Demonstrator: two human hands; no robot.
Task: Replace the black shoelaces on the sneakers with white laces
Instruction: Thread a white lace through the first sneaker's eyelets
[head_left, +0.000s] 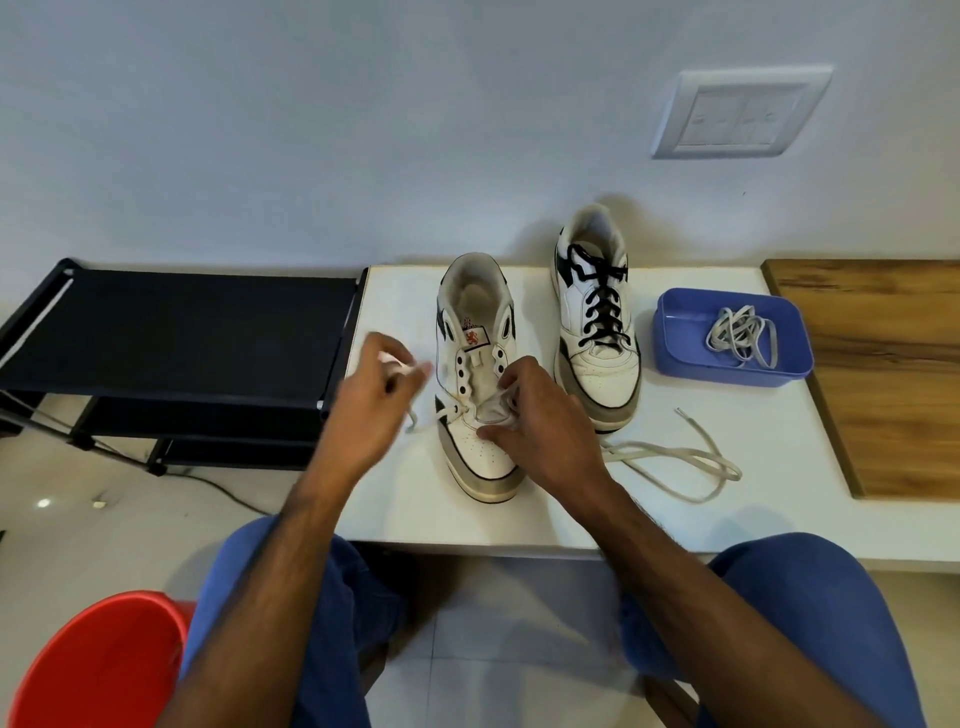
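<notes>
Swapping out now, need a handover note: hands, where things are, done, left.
Left hand: pinches one end of the white lace, out to the left of the near sneaker; blurred.
Right hand: on the near sneaker's lower eyelets, fingers curled at the tongue; what they pinch is hidden.
Near sneaker: black lace out, white lace through the bottom eyelets only, the rest trailing on the table to the right.
Far sneaker: black lace still in.
Blue tray: holds a second pale lace.
Left: finish lacing the near sneaker, then strip and relace the far one.
</notes>
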